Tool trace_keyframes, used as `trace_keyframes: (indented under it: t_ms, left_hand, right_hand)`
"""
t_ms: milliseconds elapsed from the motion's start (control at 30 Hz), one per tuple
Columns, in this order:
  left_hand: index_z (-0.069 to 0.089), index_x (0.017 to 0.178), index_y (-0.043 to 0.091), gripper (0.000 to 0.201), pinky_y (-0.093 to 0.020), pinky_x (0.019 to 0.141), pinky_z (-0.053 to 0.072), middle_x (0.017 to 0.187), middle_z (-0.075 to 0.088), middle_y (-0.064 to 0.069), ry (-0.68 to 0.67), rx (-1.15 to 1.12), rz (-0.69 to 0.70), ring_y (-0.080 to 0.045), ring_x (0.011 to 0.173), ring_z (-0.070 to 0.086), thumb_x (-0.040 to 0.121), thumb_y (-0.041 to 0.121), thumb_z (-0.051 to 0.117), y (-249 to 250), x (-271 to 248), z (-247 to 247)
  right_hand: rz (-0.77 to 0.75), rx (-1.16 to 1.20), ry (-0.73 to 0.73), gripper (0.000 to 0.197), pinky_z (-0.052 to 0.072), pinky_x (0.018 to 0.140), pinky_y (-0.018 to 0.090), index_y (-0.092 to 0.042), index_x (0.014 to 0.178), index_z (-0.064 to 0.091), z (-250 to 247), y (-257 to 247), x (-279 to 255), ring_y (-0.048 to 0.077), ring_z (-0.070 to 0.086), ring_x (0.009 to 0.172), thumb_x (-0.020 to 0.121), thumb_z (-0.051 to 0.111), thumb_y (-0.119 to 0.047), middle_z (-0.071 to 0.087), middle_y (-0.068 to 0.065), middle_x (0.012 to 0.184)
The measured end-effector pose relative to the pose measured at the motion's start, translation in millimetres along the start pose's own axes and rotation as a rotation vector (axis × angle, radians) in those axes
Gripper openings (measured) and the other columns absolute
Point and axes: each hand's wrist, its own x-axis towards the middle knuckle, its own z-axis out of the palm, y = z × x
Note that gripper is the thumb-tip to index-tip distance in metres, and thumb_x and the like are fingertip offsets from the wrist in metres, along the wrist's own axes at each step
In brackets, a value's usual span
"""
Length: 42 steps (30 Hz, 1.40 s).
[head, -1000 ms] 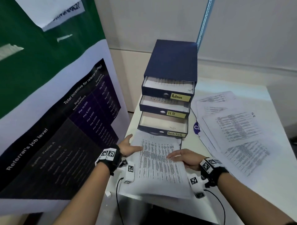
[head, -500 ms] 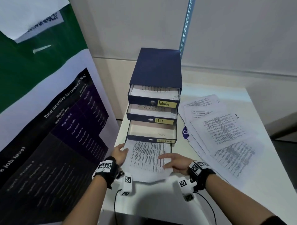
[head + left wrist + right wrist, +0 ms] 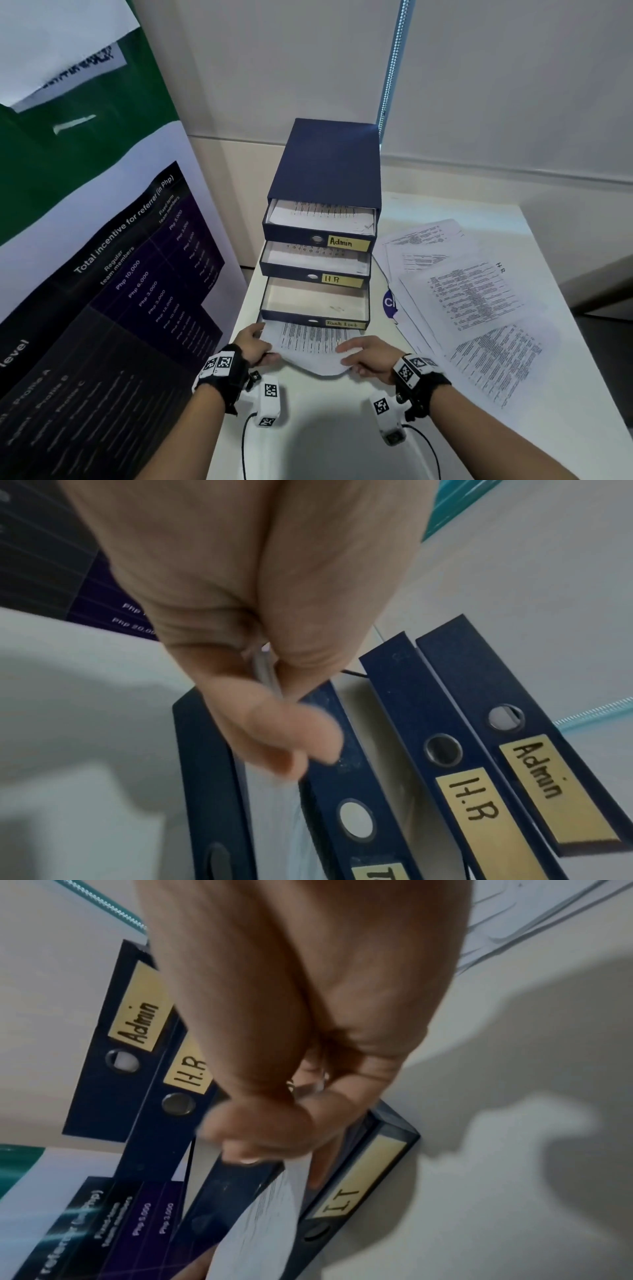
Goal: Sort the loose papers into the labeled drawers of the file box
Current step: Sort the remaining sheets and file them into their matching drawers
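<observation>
Your left hand (image 3: 253, 347): pinching the printed sheet's (image 3: 310, 342) left edge.
Your right hand (image 3: 368, 356): fingers on top, thumb beneath, gripping its right side.
Sheet: far end entering the slot under the "Task List" drawer (image 3: 313, 308).
File box (image 3: 329, 164): three drawers pulled out.
Loose papers (image 3: 476, 301): fanned right of the box.

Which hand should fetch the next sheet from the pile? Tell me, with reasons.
Right. The pile lies right of the box, beside the right hand; the left hand sits on the far side, by the poster.
</observation>
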Motion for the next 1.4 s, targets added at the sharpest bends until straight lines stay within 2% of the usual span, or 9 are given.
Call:
trace_keyframes:
  t_ms: [233, 400, 533, 667, 767, 933, 1067, 1233, 1400]
  left_hand:
    - [0.06, 0.1, 0.0, 0.02, -0.02, 0.048, 0.051, 0.072, 0.057, -0.01, 0.151, -0.102, 0.061, -0.021, 0.057, 0.055, 0.089, -0.016, 0.054, 7.6, 3.8, 27.3]
    - [0.068, 0.114, 0.012, 0.031, -0.026, 0.093, 0.046, 0.117, 0.064, 0.0, 0.119, 0.615, -0.013, -0.027, 0.111, 0.061, 0.085, 0.024, 0.07, 17.9, 7.8, 35.3]
    - [0.069, 0.112, 0.011, 0.041, -0.029, 0.091, 0.051, 0.119, 0.066, -0.01, 0.11, 1.18, 0.023, -0.026, 0.105, 0.063, 0.092, 0.044, 0.056, 45.9, -13.4, 54.4]
    - [0.074, 0.093, 0.02, 0.022, -0.016, 0.065, 0.045, 0.086, 0.071, 0.004, -0.212, 1.043, 0.185, -0.009, 0.074, 0.06, 0.092, 0.038, 0.061, 88.1, -48.0, 96.0]
    - [0.076, 0.099, 0.025, 0.013, -0.022, 0.078, 0.053, 0.085, 0.071, 0.009, -0.46, 0.75, 0.309, -0.005, 0.078, 0.063, 0.09, 0.031, 0.068, 107.5, -59.1, 146.1]
    - [0.07, 0.108, 0.02, 0.019, -0.034, 0.089, 0.056, 0.092, 0.071, -0.005, -0.54, 0.613, 0.349, -0.013, 0.082, 0.064, 0.09, 0.014, 0.068, 113.0, -31.0, 234.1]
    - [0.061, 0.129, 0.019, 0.042, -0.031, 0.102, 0.046, 0.131, 0.061, -0.006, -0.31, 0.871, 0.424, -0.021, 0.114, 0.06, 0.088, 0.023, 0.069, 114.5, 2.8, 292.2]
    - [0.05, 0.136, 0.006, 0.054, -0.04, 0.107, 0.042, 0.138, 0.05, -0.02, -0.103, 1.053, 0.343, -0.034, 0.129, 0.047, 0.088, 0.023, 0.067, 116.8, 28.7, 349.2]
    - [0.055, 0.13, 0.023, 0.042, -0.042, 0.107, 0.042, 0.137, 0.036, -0.011, -0.116, 1.28, 0.404, -0.034, 0.129, 0.041, 0.088, 0.029, 0.062, 86.9, 32.7, 384.7]
  right_hand:
    - [-0.11, 0.232, 0.203, 0.008, 0.052, 0.047, 0.021, 0.005, 0.092, 0.064, 9.7, -8.1, 19.0, 0.017, 0.062, 0.041, 0.087, 0.064, 0.01, 0.065, 0.01, 0.055]
    - [-0.089, 0.169, -0.032, 0.015, 0.06, 0.081, 0.038, 0.006, 0.102, 0.067, -39.2, -3.3, 8.6, 0.034, 0.07, 0.086, 0.087, 0.066, 0.004, 0.07, 0.031, 0.1]
    - [-0.25, -0.099, 0.412, 0.022, 0.058, 0.073, 0.033, 0.002, 0.091, 0.07, -131.1, 3.6, 8.0, 0.029, 0.066, 0.079, 0.087, 0.05, 0.01, 0.069, 0.031, 0.103]
    - [-0.093, -1.051, 0.623, 0.053, 0.037, 0.111, 0.044, -0.014, 0.144, 0.041, -210.0, 42.4, 29.0, 0.031, 0.033, 0.141, 0.094, 0.05, -0.026, 0.03, 0.01, 0.158]
    - [-0.042, -1.233, 0.516, 0.066, 0.02, 0.118, 0.049, -0.016, 0.156, 0.013, -204.5, 81.3, 26.5, 0.032, 0.009, 0.15, 0.1, 0.037, -0.043, 0.0, 0.007, 0.165]
    - [-0.345, -1.334, 0.413, 0.046, 0.04, 0.102, 0.044, -0.021, 0.115, 0.063, -197.3, 117.9, -4.3, 0.028, 0.051, 0.122, 0.099, 0.025, -0.042, 0.054, 0.007, 0.134]
    - [-0.319, -0.878, 0.677, 0.047, 0.047, 0.075, 0.031, -0.014, 0.079, 0.069, -236.7, 132.1, -27.0, 0.018, 0.054, 0.074, 0.096, 0.041, -0.047, 0.056, 0.001, 0.082]
    - [0.081, -0.249, 0.907, 0.104, 0.046, 0.104, 0.044, -0.008, 0.149, 0.029, -282.6, 145.5, -29.1, 0.037, 0.052, 0.125, 0.072, 0.075, -0.061, 0.046, 0.016, 0.133]
    - [0.018, 0.119, 0.942, 0.115, 0.043, 0.108, 0.051, -0.016, 0.147, 0.03, -287.5, 145.6, -6.2, 0.034, 0.048, 0.132, 0.055, 0.088, -0.055, 0.047, 0.009, 0.146]
